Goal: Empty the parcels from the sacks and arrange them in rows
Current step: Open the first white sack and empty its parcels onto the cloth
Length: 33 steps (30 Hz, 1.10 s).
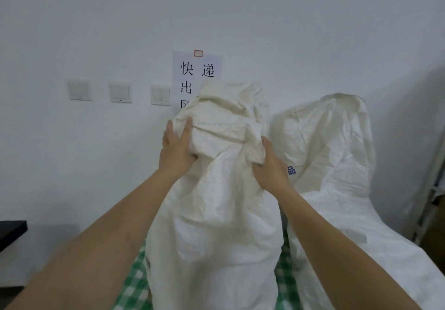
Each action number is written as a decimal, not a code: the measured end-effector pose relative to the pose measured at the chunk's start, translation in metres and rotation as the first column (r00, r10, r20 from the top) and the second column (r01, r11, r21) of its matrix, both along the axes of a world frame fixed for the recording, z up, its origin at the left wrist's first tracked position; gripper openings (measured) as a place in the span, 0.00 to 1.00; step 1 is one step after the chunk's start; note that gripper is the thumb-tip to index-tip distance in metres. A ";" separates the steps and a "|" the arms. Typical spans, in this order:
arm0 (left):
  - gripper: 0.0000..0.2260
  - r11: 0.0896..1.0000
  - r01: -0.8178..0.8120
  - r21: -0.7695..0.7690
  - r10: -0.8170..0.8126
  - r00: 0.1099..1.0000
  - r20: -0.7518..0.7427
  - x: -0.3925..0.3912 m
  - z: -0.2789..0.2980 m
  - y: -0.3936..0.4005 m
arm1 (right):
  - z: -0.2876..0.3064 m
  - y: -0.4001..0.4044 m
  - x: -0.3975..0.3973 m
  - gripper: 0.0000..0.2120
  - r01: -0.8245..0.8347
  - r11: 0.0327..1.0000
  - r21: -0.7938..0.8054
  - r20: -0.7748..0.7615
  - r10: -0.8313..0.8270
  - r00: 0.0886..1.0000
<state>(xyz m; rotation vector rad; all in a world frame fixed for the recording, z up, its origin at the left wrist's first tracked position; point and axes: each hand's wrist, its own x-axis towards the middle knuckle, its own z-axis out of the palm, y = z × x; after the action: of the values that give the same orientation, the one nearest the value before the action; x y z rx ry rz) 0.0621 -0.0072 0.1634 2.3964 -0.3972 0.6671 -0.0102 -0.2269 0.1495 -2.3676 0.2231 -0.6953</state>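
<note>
Both forearms reached to the near sack, standing on a green-checked cloth. Left hand and right hand clutched its crumpled top. Second sack touched its right side; left lay bare wall.

Two bare forearms enter from the lower frame edge. No sleeves, gloves, rings or wristbands are worn. The left hand and right hand are uncovered, with short fingernails.
</note>
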 end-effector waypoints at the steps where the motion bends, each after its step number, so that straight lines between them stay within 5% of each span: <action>1: 0.40 1.000 -0.004 0.004 0.004 1.000 0.005 0.004 0.003 -0.003 | 0.000 -0.002 0.001 0.35 -0.004 1.000 0.008 0.000 0.004 1.000; 10: 0.21 0.989 -0.011 0.149 -0.005 0.994 0.108 0.029 0.014 -0.019 | 0.010 -0.026 0.009 0.22 -0.211 0.944 0.253 -0.103 0.243 0.964; 12: 0.20 0.987 0.009 0.162 -0.030 0.992 0.123 0.032 0.020 -0.020 | 0.010 -0.029 0.008 0.19 -0.159 0.980 0.117 -0.044 0.165 0.985; 15: 0.14 0.985 0.054 0.166 -0.063 0.997 0.050 0.031 0.031 -0.024 | 0.018 -0.017 0.002 0.46 -0.129 0.985 -0.113 0.059 0.137 0.989; 18: 0.11 0.980 0.179 0.084 -0.169 0.979 -0.111 0.018 0.041 -0.027 | 0.023 0.001 0.019 0.60 -0.120 0.854 -0.506 -0.060 0.103 0.993; 21: 0.16 0.938 0.346 -0.001 -0.336 0.913 -0.231 0.005 0.045 -0.025 | 0.015 -0.005 0.046 0.62 -0.129 0.740 -0.660 -0.211 -0.018 0.977; 27: 0.14 0.865 0.478 0.152 -0.364 0.807 -0.465 0.000 0.026 -0.010 | -0.011 -0.010 0.064 0.41 -0.293 0.818 -0.495 -0.304 0.153 0.940; 30: 0.17 0.900 0.420 0.116 -0.338 0.841 -0.423 0.005 0.018 -0.007 | -0.013 0.000 0.062 0.32 -0.318 0.858 -0.403 -0.388 0.155 0.909; 33: 0.10 0.943 0.330 0.046 -0.305 0.909 -0.283 0.006 0.010 -0.004 | -0.006 0.000 0.062 0.25 -0.344 0.896 -0.280 -0.443 0.198 0.875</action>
<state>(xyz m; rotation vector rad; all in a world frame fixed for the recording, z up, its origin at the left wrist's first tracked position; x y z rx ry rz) 0.0684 -0.0114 0.1732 2.3891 -0.6936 0.1714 0.0514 -0.2271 0.1433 -2.7982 -0.0791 -0.1000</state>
